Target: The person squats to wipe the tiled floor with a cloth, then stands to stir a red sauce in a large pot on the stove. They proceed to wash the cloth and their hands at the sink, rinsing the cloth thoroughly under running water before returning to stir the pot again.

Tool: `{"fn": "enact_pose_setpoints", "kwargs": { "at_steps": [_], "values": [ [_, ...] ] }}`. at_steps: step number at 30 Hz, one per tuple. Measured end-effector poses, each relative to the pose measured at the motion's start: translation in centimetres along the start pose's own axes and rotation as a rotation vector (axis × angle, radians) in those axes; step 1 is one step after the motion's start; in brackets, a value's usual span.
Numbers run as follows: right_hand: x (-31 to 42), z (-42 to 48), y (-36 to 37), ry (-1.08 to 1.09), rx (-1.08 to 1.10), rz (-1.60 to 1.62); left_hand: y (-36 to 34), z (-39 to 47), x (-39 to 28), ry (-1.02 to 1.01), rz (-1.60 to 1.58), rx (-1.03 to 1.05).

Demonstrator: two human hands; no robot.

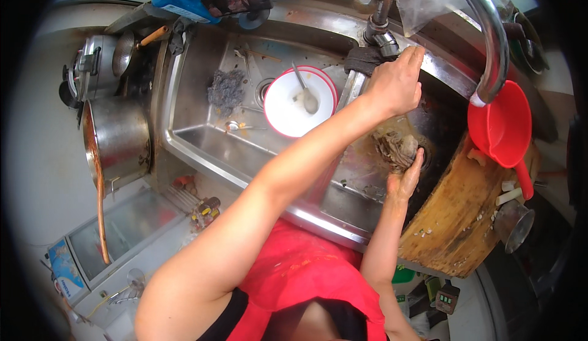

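My left hand (pixel 398 83) reaches across to the back of the right basin, just in front of the tap valve (pixel 386 43). Its fingers are curled together, and whether they grip anything is hidden. Low in the right basin (pixel 356 212) of the steel sink, my right hand (pixel 406 173) holds a wet grey-brown clump of food (pixel 396 149), its exact kind unclear. Murky liquid lies around the clump. In the left basin, white bowls with red rims (pixel 287 107) sit stacked, a metal spoon (pixel 307 90) resting in the top one.
A grey scouring pad (pixel 227 89) and a second spoon (pixel 234 125) lie in the left basin. Right of the sink, a red dipper (pixel 503 125) stands at a wooden chopping board (pixel 452 221). The curved spout (pixel 498 42) arches above. A steel pot (pixel 124 134) stands left.
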State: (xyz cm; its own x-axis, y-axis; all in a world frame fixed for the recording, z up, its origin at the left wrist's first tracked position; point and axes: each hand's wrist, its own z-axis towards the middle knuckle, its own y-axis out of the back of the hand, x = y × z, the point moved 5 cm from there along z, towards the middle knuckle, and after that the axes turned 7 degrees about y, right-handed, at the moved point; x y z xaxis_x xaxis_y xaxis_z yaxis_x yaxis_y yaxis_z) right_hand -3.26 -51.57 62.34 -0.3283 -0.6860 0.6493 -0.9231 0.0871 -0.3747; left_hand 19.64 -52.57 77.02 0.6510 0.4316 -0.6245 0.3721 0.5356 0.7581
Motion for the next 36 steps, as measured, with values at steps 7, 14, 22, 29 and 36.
{"fn": "enact_pose_setpoints", "kwargs": {
  "at_steps": [7,14,22,29,36],
  "values": [
    [3.0,4.1,-4.6,0.433,0.392,-0.433,-4.1,-5.8,-3.0,-0.155,-0.155,0.103],
    [3.1,10.9,-6.9,0.218,0.647,-0.029,-12.1,-3.7,-1.6,0.123,-0.390,-0.075],
    [7.3,8.7,-9.1,0.958,0.283,-1.035,-13.2,-2.7,-4.0,0.021,-0.191,0.244],
    [10.1,5.2,-12.1,0.915,0.288,-1.205,-11.4,-4.5,0.8,0.309,-0.853,0.010],
    [10.9,4.5,-12.2,0.833,0.375,-0.764,-10.5,-5.9,0.4,0.416,-0.919,0.226]
  ]
}}
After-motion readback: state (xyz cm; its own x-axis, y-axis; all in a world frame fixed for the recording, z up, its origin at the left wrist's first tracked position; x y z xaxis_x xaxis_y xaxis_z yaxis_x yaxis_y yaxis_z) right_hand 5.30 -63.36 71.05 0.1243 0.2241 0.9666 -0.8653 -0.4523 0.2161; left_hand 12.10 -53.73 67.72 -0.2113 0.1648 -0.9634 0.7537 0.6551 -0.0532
